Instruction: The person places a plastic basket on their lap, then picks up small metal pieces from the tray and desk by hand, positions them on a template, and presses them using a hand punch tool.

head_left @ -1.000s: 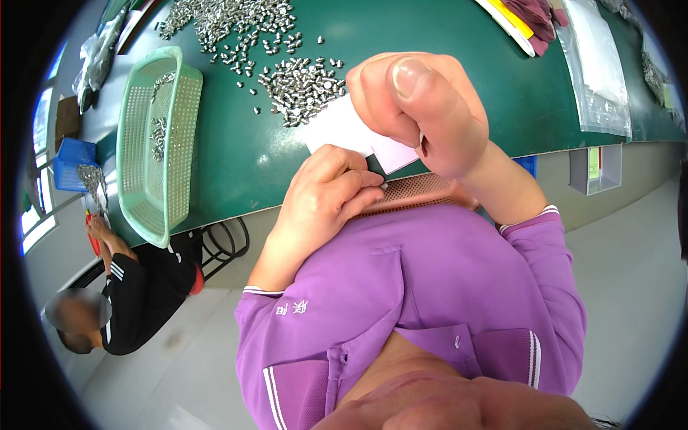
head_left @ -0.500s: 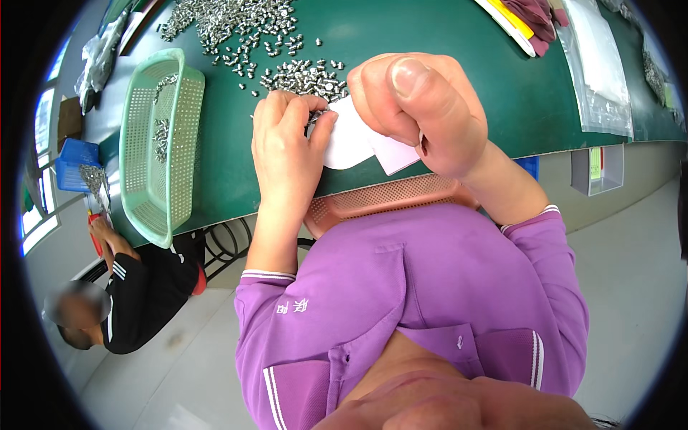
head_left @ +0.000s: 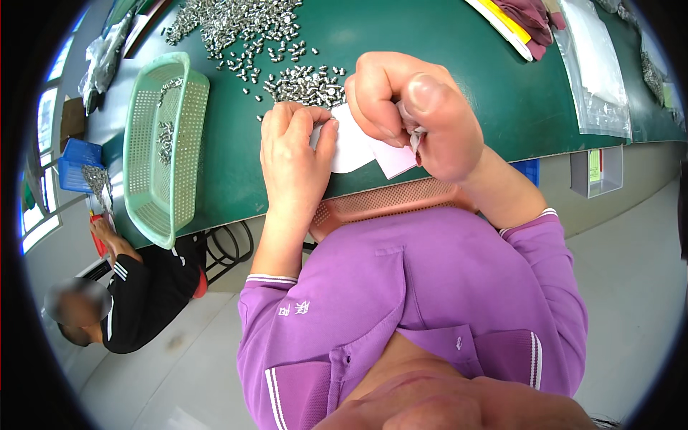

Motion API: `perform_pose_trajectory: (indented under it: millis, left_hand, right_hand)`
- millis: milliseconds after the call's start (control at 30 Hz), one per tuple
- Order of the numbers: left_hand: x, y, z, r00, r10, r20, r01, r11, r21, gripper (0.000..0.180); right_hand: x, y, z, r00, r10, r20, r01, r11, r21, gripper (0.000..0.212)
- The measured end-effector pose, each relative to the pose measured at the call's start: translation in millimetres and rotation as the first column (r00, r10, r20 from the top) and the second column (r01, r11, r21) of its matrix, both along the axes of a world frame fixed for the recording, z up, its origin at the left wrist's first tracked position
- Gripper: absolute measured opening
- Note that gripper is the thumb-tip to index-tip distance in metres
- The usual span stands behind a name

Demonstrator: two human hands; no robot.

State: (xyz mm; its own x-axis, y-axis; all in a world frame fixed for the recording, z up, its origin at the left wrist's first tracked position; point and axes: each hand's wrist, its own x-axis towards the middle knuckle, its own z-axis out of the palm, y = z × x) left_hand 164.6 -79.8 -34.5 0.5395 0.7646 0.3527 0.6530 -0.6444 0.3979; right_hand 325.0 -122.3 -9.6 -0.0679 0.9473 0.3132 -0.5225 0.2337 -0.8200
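Observation:
My right hand [head_left: 423,118] is a closed fist above a white sheet of paper [head_left: 350,147] with a pinkish part [head_left: 391,156]. Something pale and shiny peeks from the gap under its thumb, too little of it to name. At the paper's left edge, my left hand [head_left: 292,158] has curled fingers, its thumb close to the forefinger; what lies between the fingertips is hidden. Just beyond both hands lies a small pile of silvery metal parts [head_left: 304,86], short and rounded.
A bigger heap of similar parts [head_left: 240,25] lies farther back on the green table [head_left: 401,29]. At left stands a green basket [head_left: 190,143] with some parts inside. An orange basket [head_left: 394,204] sits below the table edge. Plastic bags [head_left: 595,72] lie right; another person [head_left: 150,294] sits at left.
My left hand has drawn slightly right and toward me, away from the small pile. The right fist has turned a little, and a pale bit now shows in it.

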Motion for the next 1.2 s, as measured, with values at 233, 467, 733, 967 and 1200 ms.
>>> perform_pose_trajectory:
  millis: [233, 467, 733, 967, 1200]
  left_hand:
    - [-5, -6, 2, 0.999, -0.008, 0.05, 0.016, 0.987, -0.16, 0.014]
    - [-3, -5, 0, 0.999, -0.028, 0.023, 0.03, 0.996, -0.089, 0.013]
    - [1, -24, -4, 0.961, -0.205, 0.187, 0.24, 0.952, -0.189, 0.016]
    - [2, -23, -4, 0.953, -0.236, 0.19, 0.268, 0.949, -0.165, 0.016]
    - [1, -23, -4, 0.951, -0.228, 0.207, 0.268, 0.944, -0.192, 0.016]
  right_hand:
    - [2, -1, 4, 0.999, 0.005, -0.032, -0.008, 0.997, -0.072, 0.028]
    - [3, -4, 8, 0.995, 0.08, -0.062, -0.089, 0.984, -0.152, 0.031]
    - [4, -3, 1, 0.976, 0.06, -0.21, -0.062, 0.998, -0.004, 0.038]
    - [4, -5, 4, 0.98, 0.065, -0.19, -0.074, 0.996, -0.041, 0.038]
    - [-2, -7, 10, 0.986, 0.076, -0.148, -0.085, 0.995, -0.056, 0.042]
